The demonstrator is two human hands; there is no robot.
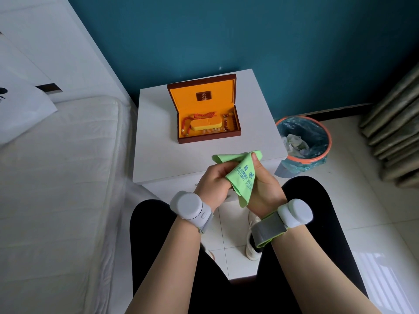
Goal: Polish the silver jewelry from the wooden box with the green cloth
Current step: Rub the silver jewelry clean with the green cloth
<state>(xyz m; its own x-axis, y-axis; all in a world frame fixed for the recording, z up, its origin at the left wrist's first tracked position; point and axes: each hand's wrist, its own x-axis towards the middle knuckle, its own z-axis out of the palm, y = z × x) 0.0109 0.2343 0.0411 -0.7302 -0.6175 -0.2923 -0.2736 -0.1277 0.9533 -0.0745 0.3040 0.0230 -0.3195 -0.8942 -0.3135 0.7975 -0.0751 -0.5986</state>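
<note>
The wooden box (181, 138) stands open on the white nightstand (158, 159), its lid upright and its lining orange. Inside lie red and amber bead strings around an orange cushion (205, 124). Both hands hold the green cloth (241, 175) in front of the nightstand's near edge. My left hand (214, 183) has its fingers curled around the cloth's left side. My right hand (263, 189) grips the right side, thumb pressed on top of the printed fabric. Whatever is wrapped in the cloth is hidden; no silver piece shows.
A mattress (56, 177) lies to the left. An orange-rimmed waste bin (303, 143) with a blue liner stands right of the nightstand. Curtain folds (394, 137) hang at the far right. My legs and a white shoe (251, 245) are below, on the tiled floor.
</note>
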